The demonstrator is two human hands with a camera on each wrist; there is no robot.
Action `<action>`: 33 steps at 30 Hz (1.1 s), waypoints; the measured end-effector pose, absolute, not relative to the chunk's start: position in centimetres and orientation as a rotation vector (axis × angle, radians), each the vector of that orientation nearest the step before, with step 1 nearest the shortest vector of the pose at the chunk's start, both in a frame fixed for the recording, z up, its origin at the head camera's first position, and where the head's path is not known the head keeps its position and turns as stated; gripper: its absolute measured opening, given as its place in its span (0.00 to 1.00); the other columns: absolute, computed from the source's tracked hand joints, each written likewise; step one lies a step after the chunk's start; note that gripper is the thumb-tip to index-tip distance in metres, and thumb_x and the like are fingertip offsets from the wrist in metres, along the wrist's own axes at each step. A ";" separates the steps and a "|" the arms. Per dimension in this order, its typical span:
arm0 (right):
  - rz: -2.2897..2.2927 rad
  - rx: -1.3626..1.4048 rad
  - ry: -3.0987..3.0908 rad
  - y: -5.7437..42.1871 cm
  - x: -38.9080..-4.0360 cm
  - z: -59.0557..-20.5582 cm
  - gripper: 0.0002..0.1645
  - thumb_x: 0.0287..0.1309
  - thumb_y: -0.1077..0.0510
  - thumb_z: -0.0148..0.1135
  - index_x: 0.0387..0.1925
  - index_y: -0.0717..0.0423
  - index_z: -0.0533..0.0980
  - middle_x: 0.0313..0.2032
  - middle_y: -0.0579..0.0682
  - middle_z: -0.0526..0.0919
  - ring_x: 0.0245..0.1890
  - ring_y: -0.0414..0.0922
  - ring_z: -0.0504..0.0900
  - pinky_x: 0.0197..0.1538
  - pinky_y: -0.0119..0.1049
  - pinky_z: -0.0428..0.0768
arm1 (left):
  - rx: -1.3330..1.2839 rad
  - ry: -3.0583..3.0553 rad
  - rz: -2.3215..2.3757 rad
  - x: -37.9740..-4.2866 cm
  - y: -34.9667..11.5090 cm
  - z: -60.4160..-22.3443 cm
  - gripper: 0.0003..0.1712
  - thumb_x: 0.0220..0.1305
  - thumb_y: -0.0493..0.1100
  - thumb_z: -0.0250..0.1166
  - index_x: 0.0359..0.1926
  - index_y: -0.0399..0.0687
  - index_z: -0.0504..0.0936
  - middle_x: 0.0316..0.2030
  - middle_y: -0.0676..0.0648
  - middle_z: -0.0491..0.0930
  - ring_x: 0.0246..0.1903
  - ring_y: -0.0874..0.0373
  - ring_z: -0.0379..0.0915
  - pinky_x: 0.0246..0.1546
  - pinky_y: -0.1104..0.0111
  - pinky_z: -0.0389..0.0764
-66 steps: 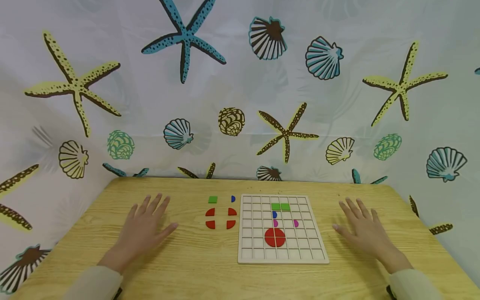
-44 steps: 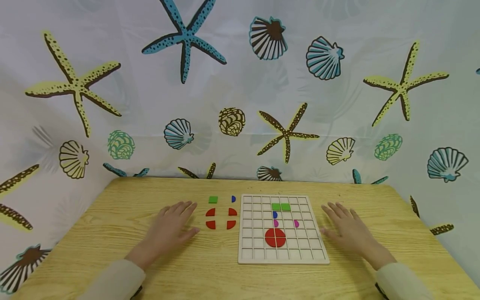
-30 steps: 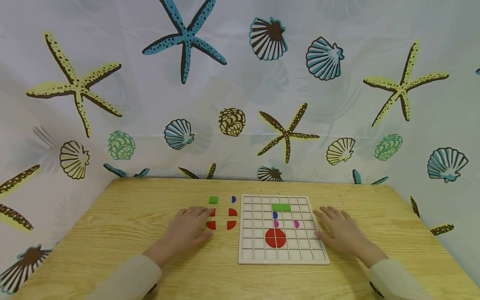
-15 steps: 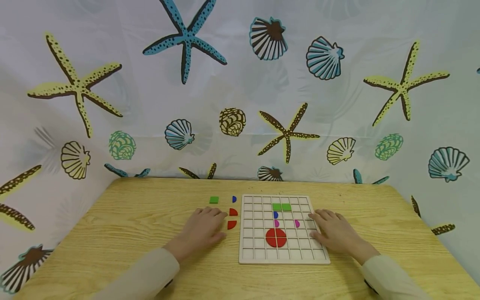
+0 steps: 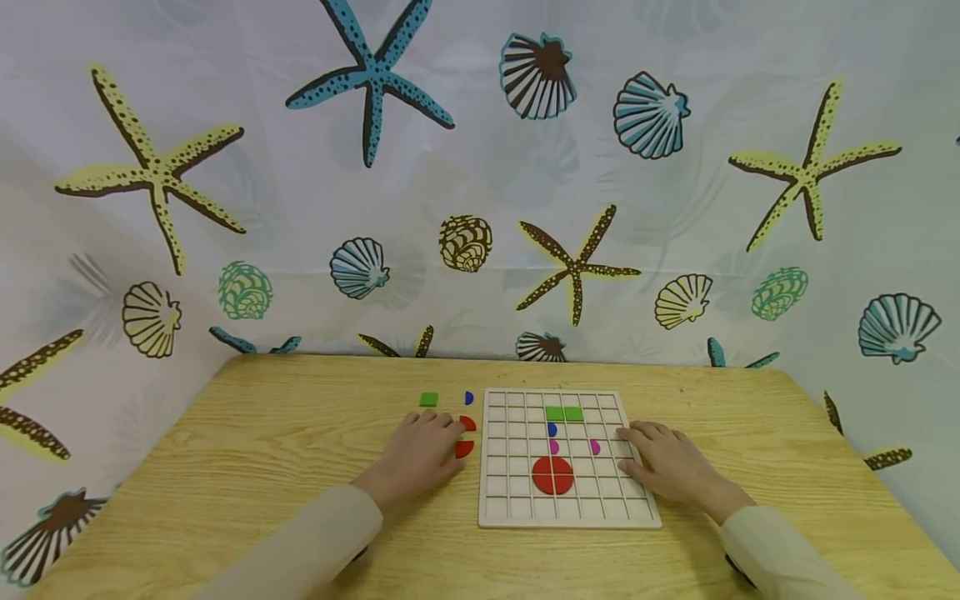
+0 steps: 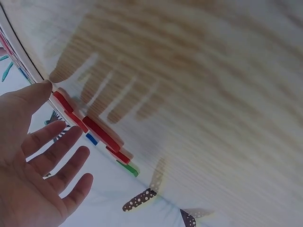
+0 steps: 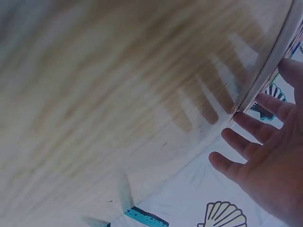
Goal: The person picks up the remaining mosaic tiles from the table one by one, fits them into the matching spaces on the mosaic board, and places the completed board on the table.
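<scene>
I have the left hand with its palm toward my camera, fingers apart and slightly bent, the thumb tip right by the closest of four red pieces. These lie on the wooden table, a blue piece and a green piece near them. Beyond the far edge I see starfish-printed cloth.

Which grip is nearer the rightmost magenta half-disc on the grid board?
Right. The right grip is at the right edge of the grid board, just right of that magenta half-disc; the left grip is off the left edge, by loose red quarter-discs.
</scene>
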State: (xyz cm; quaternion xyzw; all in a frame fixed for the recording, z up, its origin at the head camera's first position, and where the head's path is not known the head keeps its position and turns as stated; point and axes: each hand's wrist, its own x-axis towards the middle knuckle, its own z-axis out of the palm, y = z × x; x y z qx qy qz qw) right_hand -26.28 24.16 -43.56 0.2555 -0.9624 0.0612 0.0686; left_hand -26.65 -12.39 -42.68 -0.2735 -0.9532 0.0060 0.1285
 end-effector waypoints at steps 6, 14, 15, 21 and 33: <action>0.213 0.763 -2.921 24.3 -26.3 -43.4 0.27 0.61 0.48 0.52 0.58 0.57 0.69 0.58 0.62 0.70 0.57 0.62 0.68 0.53 0.60 0.66 | -0.776 -2.790 0.001 -27.0 -12.2 -42.8 0.18 0.54 0.55 0.64 0.40 0.49 0.78 0.38 0.48 0.78 0.39 0.51 0.71 0.43 0.56 0.72; 0.220 0.770 -2.933 24.5 -26.4 -43.4 0.27 0.61 0.47 0.51 0.58 0.57 0.68 0.58 0.61 0.70 0.56 0.62 0.69 0.52 0.60 0.67 | -0.746 -2.814 -0.010 -27.3 -12.0 -42.9 0.14 0.53 0.56 0.65 0.29 0.51 0.77 0.34 0.49 0.78 0.37 0.52 0.72 0.41 0.57 0.73; 0.221 0.769 -2.936 24.5 -26.4 -43.4 0.27 0.61 0.47 0.51 0.58 0.57 0.68 0.58 0.61 0.70 0.56 0.62 0.69 0.53 0.60 0.67 | -0.743 -2.819 -0.015 -27.4 -12.0 -42.9 0.14 0.53 0.56 0.65 0.28 0.52 0.77 0.34 0.50 0.77 0.36 0.52 0.72 0.41 0.57 0.73; 0.223 0.775 -2.952 24.5 -26.6 -43.3 0.27 0.61 0.47 0.52 0.58 0.56 0.68 0.57 0.62 0.70 0.55 0.62 0.70 0.52 0.61 0.67 | -0.736 -2.825 -0.081 -27.5 -12.0 -42.7 0.14 0.53 0.54 0.66 0.29 0.49 0.81 0.30 0.50 0.77 0.33 0.52 0.73 0.40 0.55 0.74; 0.216 0.776 -2.968 24.4 -26.7 -43.2 0.26 0.61 0.47 0.52 0.57 0.55 0.69 0.57 0.61 0.70 0.54 0.62 0.71 0.50 0.61 0.68 | -0.748 -2.799 -0.144 -27.8 -12.2 -43.0 0.14 0.51 0.53 0.68 0.30 0.48 0.81 0.28 0.51 0.78 0.32 0.53 0.74 0.39 0.57 0.74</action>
